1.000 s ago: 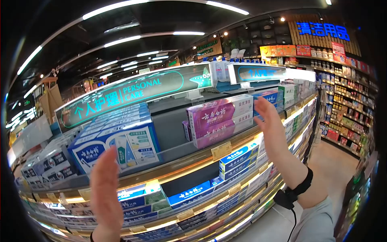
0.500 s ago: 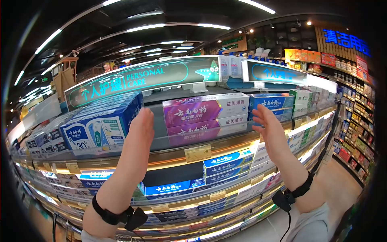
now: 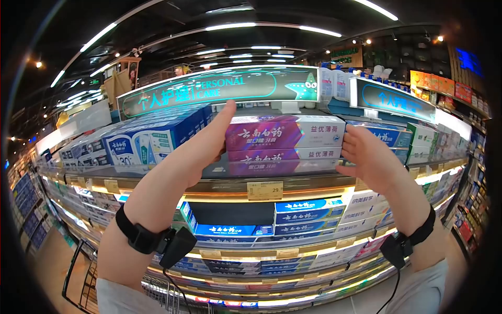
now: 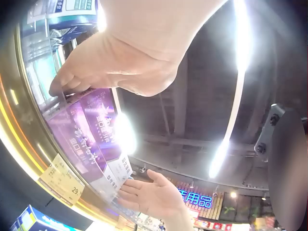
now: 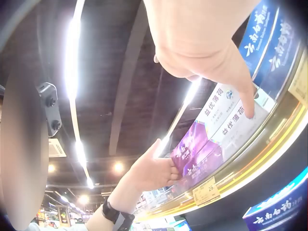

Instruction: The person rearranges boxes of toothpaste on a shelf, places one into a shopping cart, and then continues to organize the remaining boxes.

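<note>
Two purple-and-white toothpaste boxes (image 3: 285, 135) lie stacked on the top shelf, long sides facing me. My left hand (image 3: 209, 144) is at their left end, fingers mostly straight and thumb pointing up. At the right end is my right hand (image 3: 374, 157), its fingers extended along the white end of the boxes. In the left wrist view, the left fingertips (image 4: 57, 89) reach the purple end behind the clear shelf lip. The right wrist view shows a right fingertip (image 5: 249, 110) overlapping the lower box's white end. Neither hand curls round the boxes.
Blue toothpaste cartons (image 3: 136, 146) stand to the left, and blue boxes (image 3: 384, 136) to the right. A clear lip and a price tag (image 3: 265, 190) run along the shelf front. Behind rises a lit sign (image 3: 209, 94). A wire cart (image 3: 83, 282) is below left.
The view has turned left and faces the boxes squarely. My left hand has come in from the lower left to their left end; the right hand has closed in on their right end.
</note>
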Tool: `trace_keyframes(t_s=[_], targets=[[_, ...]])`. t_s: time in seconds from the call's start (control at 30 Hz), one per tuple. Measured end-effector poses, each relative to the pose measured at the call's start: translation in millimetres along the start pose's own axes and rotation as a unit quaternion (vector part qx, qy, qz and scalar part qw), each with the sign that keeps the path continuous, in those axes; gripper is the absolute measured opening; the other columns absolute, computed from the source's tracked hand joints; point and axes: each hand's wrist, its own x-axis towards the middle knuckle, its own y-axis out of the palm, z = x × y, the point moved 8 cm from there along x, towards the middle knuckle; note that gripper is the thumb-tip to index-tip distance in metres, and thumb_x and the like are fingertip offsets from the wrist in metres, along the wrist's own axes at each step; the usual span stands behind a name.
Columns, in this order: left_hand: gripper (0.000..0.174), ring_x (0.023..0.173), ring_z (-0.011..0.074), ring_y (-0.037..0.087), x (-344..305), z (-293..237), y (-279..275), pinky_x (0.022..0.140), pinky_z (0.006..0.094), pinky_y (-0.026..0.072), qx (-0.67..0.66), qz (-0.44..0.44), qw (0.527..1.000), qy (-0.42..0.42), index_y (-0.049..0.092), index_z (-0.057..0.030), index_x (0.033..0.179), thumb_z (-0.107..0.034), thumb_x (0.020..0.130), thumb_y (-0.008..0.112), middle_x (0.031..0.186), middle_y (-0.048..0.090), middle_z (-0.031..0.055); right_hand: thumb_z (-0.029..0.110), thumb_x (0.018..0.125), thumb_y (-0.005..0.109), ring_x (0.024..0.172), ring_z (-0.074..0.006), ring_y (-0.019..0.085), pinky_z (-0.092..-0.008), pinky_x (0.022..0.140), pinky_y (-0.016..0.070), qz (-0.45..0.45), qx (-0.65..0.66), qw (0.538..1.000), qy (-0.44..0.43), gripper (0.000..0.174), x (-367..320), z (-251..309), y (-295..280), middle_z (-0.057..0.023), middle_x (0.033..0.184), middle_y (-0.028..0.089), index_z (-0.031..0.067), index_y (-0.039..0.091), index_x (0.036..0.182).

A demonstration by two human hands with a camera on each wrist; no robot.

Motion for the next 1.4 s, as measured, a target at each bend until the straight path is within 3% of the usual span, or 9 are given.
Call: trace_keyframes(t_s=[0.07,0.37,0.47,0.53,0.83,0.97,1.03,1.2,1.4], targets=[[0.1,0.141,0.0301,0.039,-7,-6,4,0.119,0.0417,0.0206,-0.015,0.009,1.0,0.001,0.044,0.0015,0.147,-0.078,0.095,0.017,0.15,0.046,0.0218,0.055,0.098,0.042,0.142,-0.0238,0.037,-0.0508,0.112,0.034,0.001,-0.026,0.999,0.034,0.077,5,3,0,-0.0117,0.155,0.039,-0.0011,0.037,0.149],[0.093,0.123,0.0245,0.056,5,-3,2,0.111,0.0372,0.0346,-0.001,0.022,1.0,0.018,0.055,0.0014,0.138,-0.075,0.097,0.02,0.133,0.062,0.0176,0.057,0.097,0.041,0.138,-0.0283,0.041,-0.057,0.111,0.0357,0.049,-0.004,0.996,0.076,0.078,29,-3,1,-0.0134,0.149,0.043,-0.001,0.037,0.149],[0.091,0.123,0.024,0.059,9,3,-3,0.11,0.035,0.0363,-0.002,0.016,1.0,-0.001,0.055,0.001,0.138,-0.075,0.097,0.025,0.13,0.065,0.0151,0.057,0.097,0.038,0.137,-0.0313,0.042,-0.0573,0.108,0.0402,0.013,-0.007,0.997,0.075,0.076,24,3,7,-0.016,0.148,0.045,-0.0009,0.039,0.147],[0.09,0.124,0.0241,0.059,6,0,-1,0.111,0.0358,0.0362,-0.009,0.028,1.0,0.001,0.055,0.0009,0.138,-0.074,0.097,0.026,0.131,0.065,0.0149,0.056,0.098,0.034,0.137,-0.0336,0.043,-0.0553,0.104,0.0452,0.024,-0.025,0.996,0.078,0.075,25,3,8,-0.0176,0.146,0.046,-0.0007,0.04,0.146],[0.089,0.129,0.0261,0.056,0,-6,3,0.114,0.0397,0.0336,-0.032,0.067,0.997,0.031,0.05,0.0016,0.142,-0.072,0.098,0.029,0.138,0.06,0.0164,0.052,0.1,0.034,0.132,-0.0333,0.049,-0.055,0.1,0.0492,-0.015,-0.04,0.997,0.061,0.065,25,6,12,-0.0174,0.144,0.048,0.0069,0.039,0.146],[0.09,0.135,0.0302,0.049,9,0,-4,0.117,0.042,0.0288,-0.036,0.095,0.995,0.014,0.045,0.0033,0.146,-0.072,0.098,0.027,0.143,0.054,0.0194,0.053,0.101,0.034,0.132,-0.0337,0.048,-0.0546,0.099,0.0495,0.007,-0.026,0.997,0.069,0.065,27,3,18,-0.0177,0.144,0.048,0.0071,0.038,0.146],[0.091,0.137,0.0316,0.047,10,1,-6,0.118,0.0426,0.0267,-0.046,0.091,0.995,0.01,0.044,0.0041,0.146,-0.071,0.098,0.026,0.144,0.053,0.0205,0.057,0.099,0.034,0.139,-0.033,0.041,-0.0577,0.104,0.044,0.001,-0.035,0.997,0.071,0.076,25,4,20,-0.0164,0.151,0.041,0.0007,0.036,0.15],[0.094,0.14,0.0344,0.042,3,-2,-14,0.121,0.0431,0.0214,-0.038,0.07,0.997,0.006,0.039,0.0062,0.148,-0.072,0.098,0.026,0.147,0.048,0.0254,0.061,0.099,0.035,0.137,-0.0316,0.043,-0.0582,0.102,0.0447,-0.001,-0.055,0.996,0.076,0.08,29,-2,23,-0.0157,0.15,0.042,0.0003,0.036,0.15],[0.092,0.137,0.0326,0.047,-2,-2,-21,0.118,0.0426,0.0301,-0.053,0.094,0.994,0.021,0.04,0.0049,0.148,-0.072,0.099,0.026,0.144,0.05,0.0253,0.062,0.098,0.034,0.136,-0.0311,0.044,-0.0582,0.1,0.0452,0.016,-0.079,0.994,0.069,0.081,28,-1,34,-0.0163,0.149,0.044,0.0015,0.032,0.152]])
